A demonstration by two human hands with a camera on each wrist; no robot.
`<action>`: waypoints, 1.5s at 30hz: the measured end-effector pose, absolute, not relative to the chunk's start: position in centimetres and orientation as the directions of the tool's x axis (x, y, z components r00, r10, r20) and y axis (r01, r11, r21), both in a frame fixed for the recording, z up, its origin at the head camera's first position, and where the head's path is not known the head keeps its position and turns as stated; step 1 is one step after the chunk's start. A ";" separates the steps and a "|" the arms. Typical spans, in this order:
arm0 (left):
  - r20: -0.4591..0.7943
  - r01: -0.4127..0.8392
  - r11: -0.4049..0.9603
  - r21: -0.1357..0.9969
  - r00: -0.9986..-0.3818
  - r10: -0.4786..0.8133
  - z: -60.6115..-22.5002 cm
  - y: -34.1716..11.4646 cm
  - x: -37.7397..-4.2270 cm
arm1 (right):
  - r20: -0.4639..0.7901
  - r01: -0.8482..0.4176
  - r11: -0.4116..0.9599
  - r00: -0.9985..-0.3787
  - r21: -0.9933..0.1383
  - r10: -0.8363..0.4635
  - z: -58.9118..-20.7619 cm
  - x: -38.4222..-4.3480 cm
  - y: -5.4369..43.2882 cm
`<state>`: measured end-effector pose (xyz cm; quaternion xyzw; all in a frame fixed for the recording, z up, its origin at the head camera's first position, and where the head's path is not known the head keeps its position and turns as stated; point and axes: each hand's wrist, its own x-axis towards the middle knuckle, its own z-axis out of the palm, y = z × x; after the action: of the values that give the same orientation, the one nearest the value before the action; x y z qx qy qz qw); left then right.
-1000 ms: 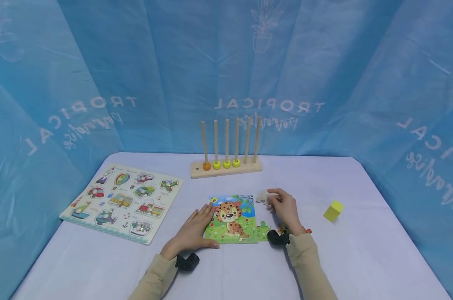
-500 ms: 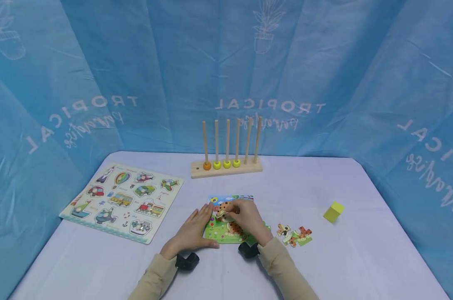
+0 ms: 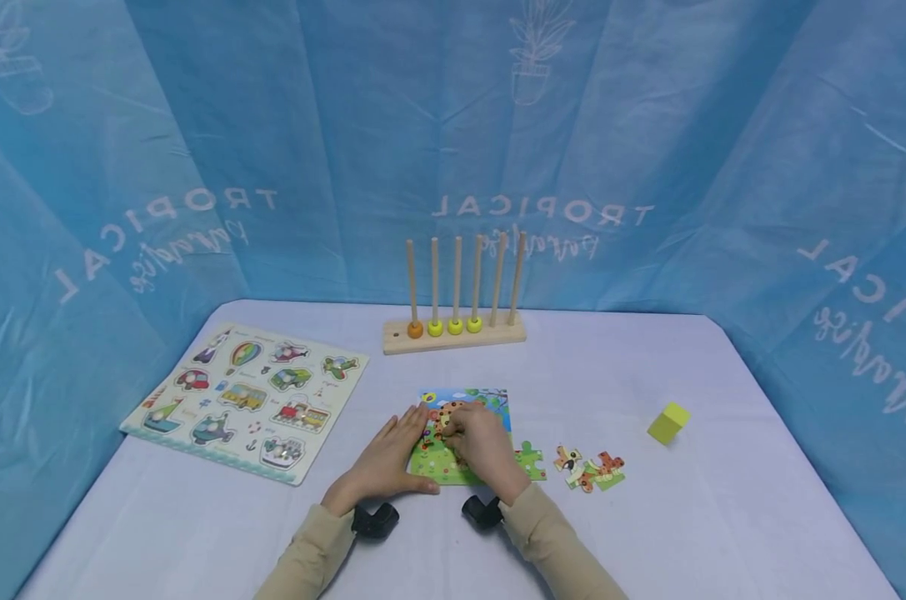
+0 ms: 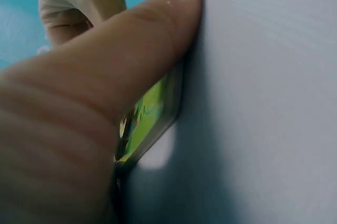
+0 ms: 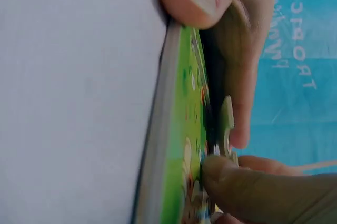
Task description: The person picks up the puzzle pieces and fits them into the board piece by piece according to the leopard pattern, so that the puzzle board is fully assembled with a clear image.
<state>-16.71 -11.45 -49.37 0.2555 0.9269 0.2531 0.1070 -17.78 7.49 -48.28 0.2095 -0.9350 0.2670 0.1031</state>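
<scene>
Has brought the right hand [image 3: 486, 442] from beside the square picture board [image 3: 441, 472] a second ago to above it, pinching a thin, notched puzzle piece [image 5: 227, 124]. Rests the left hand [image 3: 385, 458], spread as before, at the left edge. Leaves knobbed loose pieces [image 3: 589, 470] rightward on the white surface [image 3: 723, 525].

The head view faces forward and down; both wrist views, very near, share the picture board [image 5: 184, 108].
</scene>
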 end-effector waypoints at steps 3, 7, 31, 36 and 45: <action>-0.069 0.423 0.741 0.522 -0.845 0.531 -49.6 -11.5 -16.8 | 0.282 -0.446 0.747 -0.894 -0.493 -0.348 -48.5 -17.9 7.6; -0.059 0.433 0.739 0.516 -0.842 0.536 -49.7 -11.5 -16.8 | 0.250 -0.439 0.714 -0.898 -0.545 -0.362 -48.7 -18.2 7.9; -0.069 0.435 0.734 0.522 -0.836 0.544 -49.3 -11.5 -16.6 | 0.170 -0.438 0.796 -0.898 -0.418 -0.405 -48.0 -17.5 8.2; -0.072 0.436 0.735 0.519 -0.835 0.546 -49.2 -11.5 -16.6 | 0.165 -0.443 0.803 -0.896 -0.398 -0.413 -47.8 -17.4 8.3; -0.057 0.452 0.730 0.512 -0.831 0.554 -49.1 -11.7 -16.6 | 0.140 -0.412 0.788 -0.909 -0.458 -0.394 -48.0 -17.5 8.4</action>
<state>-16.64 -11.66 -49.11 0.2720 0.9244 0.2466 0.1034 -17.49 8.36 -48.03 0.2130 -0.9453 0.2464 0.0185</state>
